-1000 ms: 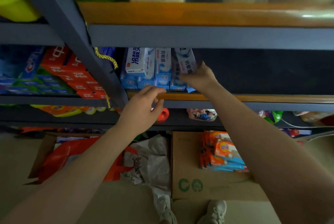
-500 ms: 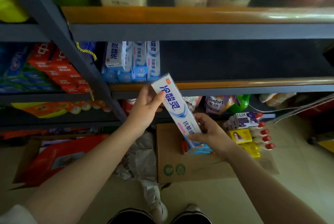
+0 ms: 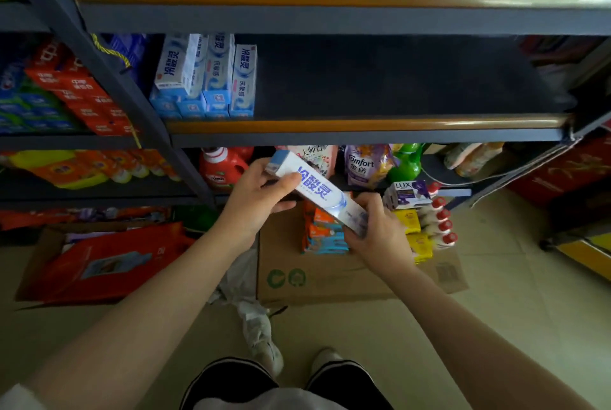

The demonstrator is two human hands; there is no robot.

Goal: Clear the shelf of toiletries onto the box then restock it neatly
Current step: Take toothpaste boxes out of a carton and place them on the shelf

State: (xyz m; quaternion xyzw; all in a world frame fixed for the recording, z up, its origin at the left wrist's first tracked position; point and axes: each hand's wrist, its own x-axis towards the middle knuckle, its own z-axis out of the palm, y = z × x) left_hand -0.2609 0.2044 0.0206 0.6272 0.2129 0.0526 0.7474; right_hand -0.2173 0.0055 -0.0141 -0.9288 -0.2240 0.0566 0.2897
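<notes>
The toothpaste box (image 3: 319, 193) has come off the shelf (image 3: 363, 123) and down; left hand (image 3: 256, 201) and right hand (image 3: 373, 231) both grip it above the cardboard box (image 3: 330, 280). Clearing is nearly done, I judge: a few toothpaste cartons (image 3: 205, 79) remain shelved.

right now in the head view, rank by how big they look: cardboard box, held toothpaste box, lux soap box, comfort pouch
1. cardboard box, by far the largest
2. held toothpaste box, though it is nearer the camera, so its lead is unsure
3. Comfort pouch
4. Lux soap box, close to the pouch; part of the pouch is hidden by the shelf edge
</notes>
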